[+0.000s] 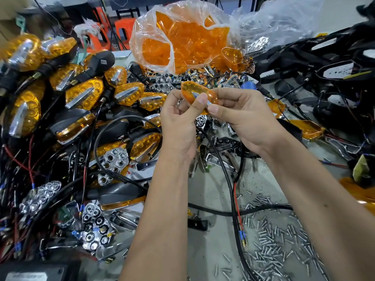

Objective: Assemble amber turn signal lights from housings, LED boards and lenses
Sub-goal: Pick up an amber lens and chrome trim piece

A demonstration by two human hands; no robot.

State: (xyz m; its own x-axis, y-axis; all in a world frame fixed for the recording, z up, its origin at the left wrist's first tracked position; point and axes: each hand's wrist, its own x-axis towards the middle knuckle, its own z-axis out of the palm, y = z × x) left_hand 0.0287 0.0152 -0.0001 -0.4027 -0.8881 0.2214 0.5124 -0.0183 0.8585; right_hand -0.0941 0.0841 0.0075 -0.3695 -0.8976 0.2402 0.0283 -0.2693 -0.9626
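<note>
Bright, even light is falling from above, giving only soft shadows. Glare is shining on the plastic bag (182,33) and chrome reflectors (114,159). The wide lens is bending the edges, and the far left lights (22,51) are looking blurred.

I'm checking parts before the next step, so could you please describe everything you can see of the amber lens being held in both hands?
The amber lens is a translucent orange, plastic-looking piece, elongated with a pointed end toward the upper left. A shiny chrome strip shows in or through it. It is held tilted above the cluttered bench, the left hand pinching its lower edge with the thumb across its face, the right hand pinching its right end.
</note>
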